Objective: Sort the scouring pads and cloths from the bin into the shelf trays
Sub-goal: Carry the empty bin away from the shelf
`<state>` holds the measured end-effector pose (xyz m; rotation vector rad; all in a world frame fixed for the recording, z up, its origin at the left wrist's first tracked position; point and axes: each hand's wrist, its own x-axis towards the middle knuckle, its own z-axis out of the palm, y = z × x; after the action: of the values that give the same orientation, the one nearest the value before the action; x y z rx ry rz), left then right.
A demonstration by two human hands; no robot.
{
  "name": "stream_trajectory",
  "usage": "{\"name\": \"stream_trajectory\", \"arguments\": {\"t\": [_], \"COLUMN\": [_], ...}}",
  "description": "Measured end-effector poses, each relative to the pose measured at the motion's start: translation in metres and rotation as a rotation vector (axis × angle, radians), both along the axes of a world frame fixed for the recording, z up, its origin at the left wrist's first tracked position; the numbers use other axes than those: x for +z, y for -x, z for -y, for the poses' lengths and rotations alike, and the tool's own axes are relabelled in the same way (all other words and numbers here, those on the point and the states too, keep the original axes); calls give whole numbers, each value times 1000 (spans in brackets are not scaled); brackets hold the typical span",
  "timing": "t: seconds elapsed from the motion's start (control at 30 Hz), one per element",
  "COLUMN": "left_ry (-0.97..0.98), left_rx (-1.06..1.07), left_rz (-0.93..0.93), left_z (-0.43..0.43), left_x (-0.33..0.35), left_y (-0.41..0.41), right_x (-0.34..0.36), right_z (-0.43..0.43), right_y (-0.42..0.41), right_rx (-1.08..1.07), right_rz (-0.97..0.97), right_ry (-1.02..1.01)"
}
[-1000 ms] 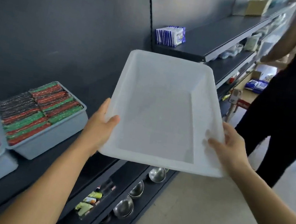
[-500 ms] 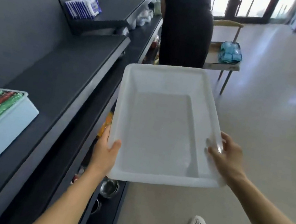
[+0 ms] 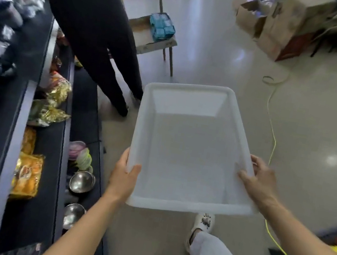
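Bin (image 3: 185,152) right of shelves (image 3: 48,152)

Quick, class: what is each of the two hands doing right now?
Left hand: grips the left rim of the empty white bin, thumb inside.
Right hand: grips the bin's right rim, fingers curled over the edge.

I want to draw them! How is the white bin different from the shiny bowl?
The white bin is rectangular and milky plastic; the shiny bowl is round, mirror-like metal. The bin is held up by the left hand and right hand; the bowl sits on the low shelf. The bin looks far bigger.
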<state>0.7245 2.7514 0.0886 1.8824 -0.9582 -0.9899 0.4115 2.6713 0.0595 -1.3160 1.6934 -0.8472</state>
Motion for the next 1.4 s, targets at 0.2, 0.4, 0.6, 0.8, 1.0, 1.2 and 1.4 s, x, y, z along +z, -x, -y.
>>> {"name": "stream_trajectory", "arguments": {"t": [0.2,0.4,0.6,0.8,1.0,1.2,1.4], "left_ry": [7,-21,-58,-35,-5,-13,3], "left_rx": [-152,-265,-338,-384,-471,-544,-574], "left_rz": [-5,4,21,-20,34,67,16], "left_z": [117,257,383,537,721,902,1068], "left_x": [-13,-18,-19,-22,-4,5,-3], "left_y": [45,87,118,130,124,130,159], "right_x": [-11,-14,-1,-3,3,17,13], "right_z": [76,169,273,411,565,726,879], "right_y": [49,96,129,141,130,130,156], "right_rx": [-153,-300,-367,-418,-498,-546,-575], "right_rz": [-20,-40,-69,-26,58,83,81], "right_ry": [-34,-81,-92,-64,-69,-69,-57]}}
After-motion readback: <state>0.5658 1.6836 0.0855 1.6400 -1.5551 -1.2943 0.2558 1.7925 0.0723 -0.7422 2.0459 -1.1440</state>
